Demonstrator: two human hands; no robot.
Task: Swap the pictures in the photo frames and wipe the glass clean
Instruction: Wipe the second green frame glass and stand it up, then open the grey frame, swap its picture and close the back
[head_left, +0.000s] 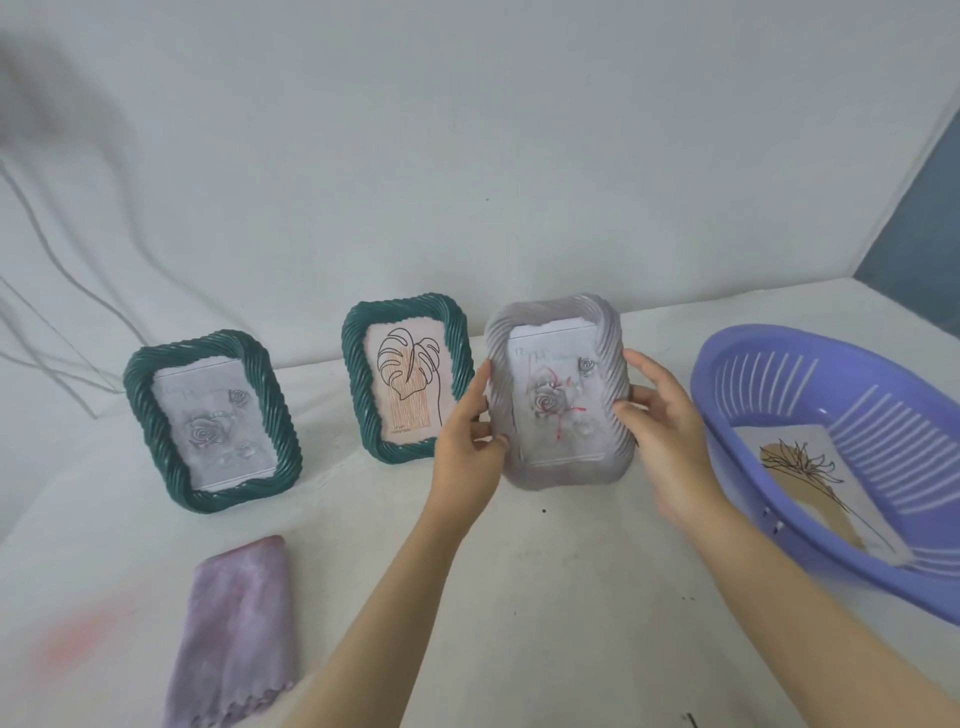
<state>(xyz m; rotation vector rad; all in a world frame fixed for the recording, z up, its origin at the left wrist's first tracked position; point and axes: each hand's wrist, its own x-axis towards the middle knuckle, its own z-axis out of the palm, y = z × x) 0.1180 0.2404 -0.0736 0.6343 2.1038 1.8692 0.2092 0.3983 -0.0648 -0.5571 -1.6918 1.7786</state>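
I have both hands on the pale grey frame (561, 392), which sits just right of centre, upright and tilted slightly, its lower edge close to the desk (571, 571); whether it touches I cannot tell. My left hand (470, 441) grips its left edge, fingers curled round the rim, and my right hand (657, 415) holds the right edge the same way, thumb on the front. Behind its glass I see a grey rose print with red marks across it.

At about nine o'clock from it stands a dark green frame (408, 376) holding a line drawing of a leaf. Further out at nine o'clock, well apart, a second green frame (213, 421) leans back with a grey rose picture inside.

At seven o'clock, near the desk's front edge, lies a folded lilac cloth (236, 629). At three o'clock sits a purple slotted basket (737, 415), and in it a loose picture (810, 478) of a thin dark plant on a tan shape.
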